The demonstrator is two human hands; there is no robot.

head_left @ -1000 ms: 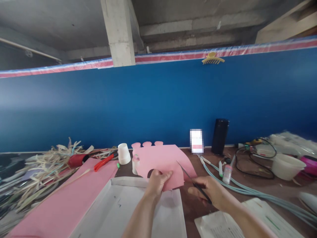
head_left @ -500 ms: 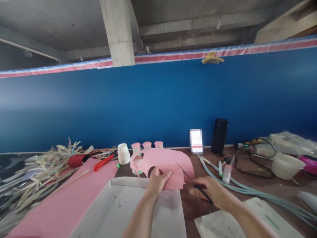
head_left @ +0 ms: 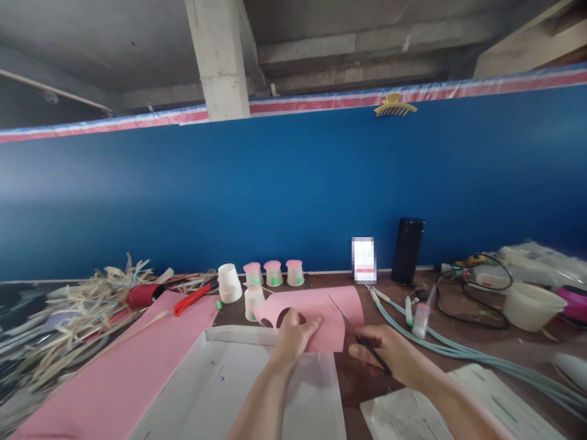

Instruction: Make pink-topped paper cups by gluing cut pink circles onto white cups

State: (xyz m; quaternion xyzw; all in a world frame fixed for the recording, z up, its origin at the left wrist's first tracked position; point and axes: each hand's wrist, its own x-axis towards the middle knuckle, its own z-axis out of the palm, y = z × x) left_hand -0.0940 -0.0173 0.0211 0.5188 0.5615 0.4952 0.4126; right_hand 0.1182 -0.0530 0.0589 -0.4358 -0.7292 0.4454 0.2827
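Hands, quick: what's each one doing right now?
Left hand: closed, pinching the pink paper at its lower edge.
Right hand: closed around the scissors, blades up beside the paper's right edge.

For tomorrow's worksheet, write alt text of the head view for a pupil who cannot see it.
A person's left hand pinches a cut pink paper sheet while the right hand holds thin dark scissors at its edge, above a white cardboard tray. Behind stand three pink-topped small cups against a blue wall.
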